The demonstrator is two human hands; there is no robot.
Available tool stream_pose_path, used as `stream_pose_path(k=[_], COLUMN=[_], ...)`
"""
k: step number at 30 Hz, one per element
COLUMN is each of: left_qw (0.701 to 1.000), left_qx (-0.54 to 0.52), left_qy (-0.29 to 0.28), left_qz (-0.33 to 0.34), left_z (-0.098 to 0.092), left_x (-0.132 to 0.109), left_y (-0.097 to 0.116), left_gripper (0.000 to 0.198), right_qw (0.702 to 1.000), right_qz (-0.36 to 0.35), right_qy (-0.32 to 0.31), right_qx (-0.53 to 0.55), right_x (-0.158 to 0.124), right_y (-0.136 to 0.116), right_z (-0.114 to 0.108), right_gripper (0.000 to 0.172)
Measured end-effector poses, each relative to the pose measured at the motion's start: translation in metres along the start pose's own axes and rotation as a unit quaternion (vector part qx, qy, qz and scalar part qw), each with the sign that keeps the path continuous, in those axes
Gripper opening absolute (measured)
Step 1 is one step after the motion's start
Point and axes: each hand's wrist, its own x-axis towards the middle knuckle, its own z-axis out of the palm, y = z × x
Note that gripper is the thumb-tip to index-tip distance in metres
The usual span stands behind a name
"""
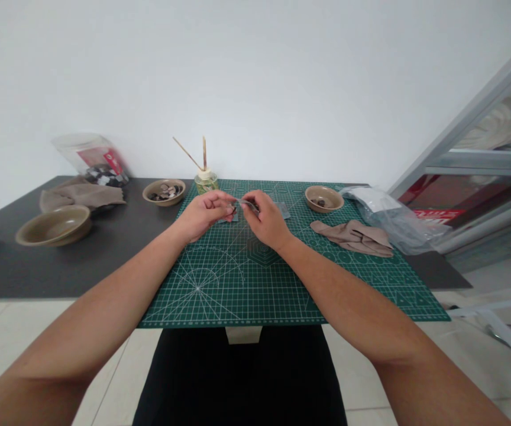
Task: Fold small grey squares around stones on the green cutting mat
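Observation:
Both my hands meet over the far middle of a green cutting mat (220,284). My left hand (204,214) is closed, its fingertips pinching a small thin greyish piece (243,204) that spans to my right hand (265,222), which also pinches it. Small grey squares (283,209) lie flat on the mat just beyond and under the hands. What exactly the pinched piece is I cannot make out.
A reed diffuser bottle (205,179) stands behind the hands. Tan bowls sit at the left (54,226), back left (164,191) and back right (324,198). A beige cloth (355,235) and a plastic bag (388,216) lie at the right; a jar (93,158) and cloth (80,195) at the left.

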Motion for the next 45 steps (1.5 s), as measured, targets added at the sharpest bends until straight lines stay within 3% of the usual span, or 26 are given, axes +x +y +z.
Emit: stream_pose_path(k=[4, 9, 15, 19, 25, 33, 38, 45], left_qw=[0.998, 0.986, 0.993, 0.989, 0.987, 0.980, 0.978, 0.984], left_qx=[0.056, 0.150, 0.108, 0.128, 0.137, 0.134, 0.164, 0.111], left_qy=[0.027, 0.047, 0.041, 0.059, 0.068, 0.122, 0.101, 0.118], left_qz=[-0.009, 0.058, 0.037, 0.039, 0.057, 0.086, 0.082, 0.080], left_z=[0.001, 0.000, 0.001, 0.001, 0.000, 0.004, 0.002, 0.006], left_x=[0.001, 0.004, 0.004, 0.002, 0.001, 0.000, -0.001, 0.001], left_y=[-0.002, -0.004, -0.001, 0.000, -0.001, 0.000, -0.001, -0.001], left_gripper=[0.027, 0.023, 0.025, 0.015, 0.015, 0.019, 0.015, 0.021], right_qw=[0.999, 0.992, 0.973, 0.965, 0.955, 0.955, 0.952, 0.944], right_qz=[0.029, 0.032, 0.013, -0.008, -0.008, -0.006, -0.041, 0.012], right_qy=[-0.009, -0.052, -0.122, -0.138, -0.162, -0.140, -0.147, -0.144], right_qx=[-0.021, -0.109, -0.195, -0.221, -0.248, -0.263, -0.265, -0.297], right_x=[0.000, 0.000, -0.001, -0.001, 0.002, 0.001, 0.000, 0.001], right_y=[0.002, -0.007, -0.021, -0.025, -0.028, -0.028, -0.029, -0.030], right_z=[-0.001, -0.004, -0.002, -0.002, -0.006, -0.003, 0.000, -0.002], right_gripper=[0.014, 0.023, 0.035, 0.040, 0.049, 0.051, 0.052, 0.051])
